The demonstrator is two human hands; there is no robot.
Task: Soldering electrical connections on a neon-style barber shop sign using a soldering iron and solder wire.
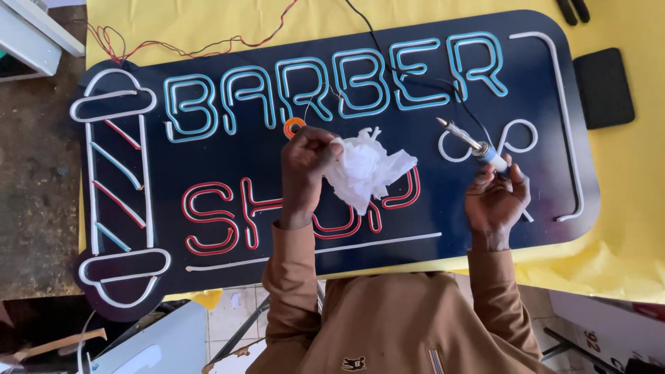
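Note:
My left hand [305,170] holds a crumpled white tissue [367,170] above the middle of a dark sign board [291,228]. My right hand [495,197] grips a soldering iron [471,144] by its blue and white handle, tip pointing up and left. The two hands are apart, with the iron's tip to the right of the tissue. The board carries blue and red tube lettering, a striped pole shape [118,187] at the left and a white scissors outline [516,138] near the iron. A small orange ring [294,127] lies just above my left hand.
The board rests on yellow sheeting [623,208]. Red and black wires [180,48] run from the board's top edge. A black rectangular pad [603,86] lies at the right. Tiled floor and white panels show below the board's near edge.

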